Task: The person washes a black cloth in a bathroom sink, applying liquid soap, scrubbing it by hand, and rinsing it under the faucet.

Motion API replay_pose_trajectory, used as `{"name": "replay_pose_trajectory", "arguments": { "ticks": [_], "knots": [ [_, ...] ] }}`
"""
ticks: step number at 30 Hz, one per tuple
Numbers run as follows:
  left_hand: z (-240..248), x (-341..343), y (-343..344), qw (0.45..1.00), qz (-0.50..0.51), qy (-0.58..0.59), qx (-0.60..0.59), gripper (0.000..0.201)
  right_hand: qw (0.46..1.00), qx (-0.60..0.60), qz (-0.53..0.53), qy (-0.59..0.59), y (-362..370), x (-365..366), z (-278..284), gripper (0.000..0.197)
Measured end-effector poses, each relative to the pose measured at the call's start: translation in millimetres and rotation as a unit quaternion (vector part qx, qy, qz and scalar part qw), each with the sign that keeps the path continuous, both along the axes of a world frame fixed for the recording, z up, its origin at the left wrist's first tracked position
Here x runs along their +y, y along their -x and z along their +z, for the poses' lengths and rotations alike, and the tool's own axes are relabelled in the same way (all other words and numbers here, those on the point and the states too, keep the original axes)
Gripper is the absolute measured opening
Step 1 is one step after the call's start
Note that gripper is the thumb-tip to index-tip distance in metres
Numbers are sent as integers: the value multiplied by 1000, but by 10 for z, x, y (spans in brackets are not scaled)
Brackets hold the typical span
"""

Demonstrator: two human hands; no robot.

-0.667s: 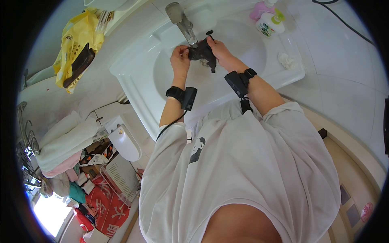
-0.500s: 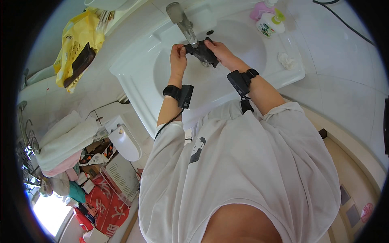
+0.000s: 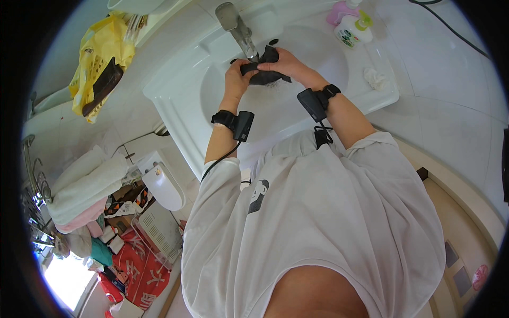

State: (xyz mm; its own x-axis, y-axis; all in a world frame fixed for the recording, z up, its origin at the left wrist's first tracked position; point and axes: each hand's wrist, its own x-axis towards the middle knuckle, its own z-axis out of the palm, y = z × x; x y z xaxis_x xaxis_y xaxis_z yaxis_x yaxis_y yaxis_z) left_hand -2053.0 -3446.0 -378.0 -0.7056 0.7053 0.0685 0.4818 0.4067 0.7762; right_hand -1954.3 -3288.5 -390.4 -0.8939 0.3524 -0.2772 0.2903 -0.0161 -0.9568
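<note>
A wet dark grey cloth (image 3: 263, 78) is bunched between my two hands, right below the metal faucet (image 3: 240, 35) and over the white washbasin (image 3: 179, 106). My left hand (image 3: 236, 80) pinches its left end. With thumb and fingers, my right hand (image 3: 288, 64) grips the right part, and its thumb reaches across toward the left fingers. The lower edge of the cloth hangs down into the bowl. Part of the cloth is hidden behind my fingers, so its exact kind does not show. Each wrist wears a black strapped device.
Pump bottles, one pink (image 3: 339, 11) and one white with a green top (image 3: 354, 31), stand at the basin's back right. A crumpled white wad (image 3: 375, 78) lies on the right rim. A yellow bag (image 3: 101, 50) hangs at the left.
The cloth was stretched between my hands under the running water; now it is gathered and folded. My right hand has moved left, closer to my left hand.
</note>
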Motion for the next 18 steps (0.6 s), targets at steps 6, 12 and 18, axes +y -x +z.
{"name": "replay_pose_trajectory", "arguments": {
  "ticks": [6, 12, 18],
  "knots": [
    [-219, -11, 182, 993, 33, -29, -105, 25, 963, -56, -10, -262, -20, -28, -70, 35],
    [-245, -128, 357, 966, 107, -91, -218, 25, 966, -60, -14, -249, 9, 168, -227, 36],
    [-158, -240, 339, 966, 210, -81, -128, 22, 979, 1, -56, -196, 43, 96, -122, 31]
  ]
}}
